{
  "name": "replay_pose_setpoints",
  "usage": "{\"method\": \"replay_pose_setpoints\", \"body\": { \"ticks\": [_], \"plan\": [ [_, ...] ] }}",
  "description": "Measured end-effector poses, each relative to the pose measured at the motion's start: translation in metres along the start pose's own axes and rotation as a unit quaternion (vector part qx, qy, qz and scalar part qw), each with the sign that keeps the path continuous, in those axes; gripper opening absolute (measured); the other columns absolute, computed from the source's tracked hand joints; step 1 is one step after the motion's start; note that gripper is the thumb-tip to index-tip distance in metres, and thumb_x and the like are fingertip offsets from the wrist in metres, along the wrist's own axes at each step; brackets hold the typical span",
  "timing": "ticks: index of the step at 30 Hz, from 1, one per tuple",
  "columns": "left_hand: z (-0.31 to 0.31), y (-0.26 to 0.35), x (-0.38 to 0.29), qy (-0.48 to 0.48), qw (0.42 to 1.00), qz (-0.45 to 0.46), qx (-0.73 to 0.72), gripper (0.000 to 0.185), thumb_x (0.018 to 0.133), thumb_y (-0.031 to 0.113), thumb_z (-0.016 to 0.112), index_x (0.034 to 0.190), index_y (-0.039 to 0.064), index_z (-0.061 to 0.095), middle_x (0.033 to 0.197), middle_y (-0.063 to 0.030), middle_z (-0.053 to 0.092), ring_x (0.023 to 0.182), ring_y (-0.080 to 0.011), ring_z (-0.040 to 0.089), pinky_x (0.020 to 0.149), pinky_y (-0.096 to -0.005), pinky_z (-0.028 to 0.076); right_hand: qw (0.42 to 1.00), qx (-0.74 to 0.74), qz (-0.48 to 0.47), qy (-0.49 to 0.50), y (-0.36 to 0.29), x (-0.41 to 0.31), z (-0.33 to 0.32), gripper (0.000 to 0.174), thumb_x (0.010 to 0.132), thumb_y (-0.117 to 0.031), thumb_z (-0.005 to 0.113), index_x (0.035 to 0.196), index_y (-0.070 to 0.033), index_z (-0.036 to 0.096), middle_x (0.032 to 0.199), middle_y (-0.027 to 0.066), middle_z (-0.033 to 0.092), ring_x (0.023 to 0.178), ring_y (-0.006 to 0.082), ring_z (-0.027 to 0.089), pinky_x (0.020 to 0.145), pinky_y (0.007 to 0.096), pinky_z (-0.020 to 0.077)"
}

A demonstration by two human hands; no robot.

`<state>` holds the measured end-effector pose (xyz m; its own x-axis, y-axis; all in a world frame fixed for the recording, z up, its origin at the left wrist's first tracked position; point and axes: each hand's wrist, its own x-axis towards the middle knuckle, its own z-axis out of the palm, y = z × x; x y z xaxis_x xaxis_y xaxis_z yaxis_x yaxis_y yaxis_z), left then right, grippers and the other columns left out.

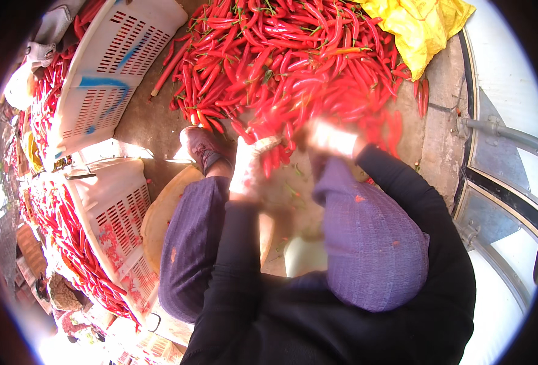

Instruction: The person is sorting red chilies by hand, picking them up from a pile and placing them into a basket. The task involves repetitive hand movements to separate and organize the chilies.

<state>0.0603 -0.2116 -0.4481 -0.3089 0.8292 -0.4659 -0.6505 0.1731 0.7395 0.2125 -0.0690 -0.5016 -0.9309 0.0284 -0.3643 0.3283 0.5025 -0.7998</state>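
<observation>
A large heap of red chili peppers (287, 59), some with green stems, covers the floor in front of me. My left hand (250, 162), in a pale glove, is closed around several red chili peppers (271, 162) at the near edge of the heap. Some of them hang below its fingers. To its right, my right hand (330, 136) is blurred by motion and overexposed. It is low over the heap, and blurred peppers (383, 130) show beside its wrist. Its fingers cannot be made out.
Two white slatted plastic crates (134, 84) (109, 182) filled with chilies stand on the left. Another person's gloved hand (41, 54) is at the farther crate. A yellow plastic sack (417, 34) lies at the back right. A metal-barred white door panel (501, 132) bounds the right side.
</observation>
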Motion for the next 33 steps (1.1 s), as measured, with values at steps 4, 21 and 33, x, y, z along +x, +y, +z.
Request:
{"method": "replay_pose_setpoints", "body": {
  "ticks": [4, 21, 33],
  "plan": [
    [-0.026, 0.03, 0.007, 0.104, 0.994, -0.001, -0.014, 0.034, 0.069, -0.002, 0.06, 0.103, -0.004, 0.053, 0.091, -0.0136, 0.061, 0.074, -0.0219, 0.06, 0.069, -0.0308, 0.048, 0.991, -0.019, -0.128, -0.039, -0.006, 0.006, 0.004, 0.009, 0.085, -0.014, 0.045, 0.081, -0.006, 0.047, 0.072, 0.0089, 0.05, 0.064, 0.0198, 0.05, 0.054, 0.0292, 0.0407],
    [-0.177, 0.146, -0.163, 0.389, 0.902, 0.004, 0.186, 0.02, 0.074, 0.001, 0.059, 0.094, -0.002, 0.058, 0.078, -0.0076, 0.06, 0.062, -0.0161, 0.056, 0.059, -0.0271, 0.046, 0.783, 0.571, 0.048, 0.242, 0.019, -0.039, -0.079, 0.029, 0.084, -0.02, 0.057, 0.108, -0.003, 0.056, 0.08, 0.0058, 0.062, 0.06, 0.0069, 0.052, 0.053, 0.0185, 0.0409],
    [-0.162, -0.046, -0.25, 0.305, 0.856, -0.234, 0.345, 0.025, 0.077, 0.011, 0.06, 0.1, 0.0, 0.057, 0.08, -0.0068, 0.06, 0.068, -0.0151, 0.056, 0.059, -0.0265, 0.047, 0.803, -0.027, 0.267, 0.533, 0.094, -0.229, -0.041, 0.028, 0.08, -0.02, 0.062, 0.101, -0.001, 0.061, 0.062, 0.0007, 0.054, 0.047, 0.0063, 0.045, 0.042, 0.0201, 0.0361]
  ]
}}
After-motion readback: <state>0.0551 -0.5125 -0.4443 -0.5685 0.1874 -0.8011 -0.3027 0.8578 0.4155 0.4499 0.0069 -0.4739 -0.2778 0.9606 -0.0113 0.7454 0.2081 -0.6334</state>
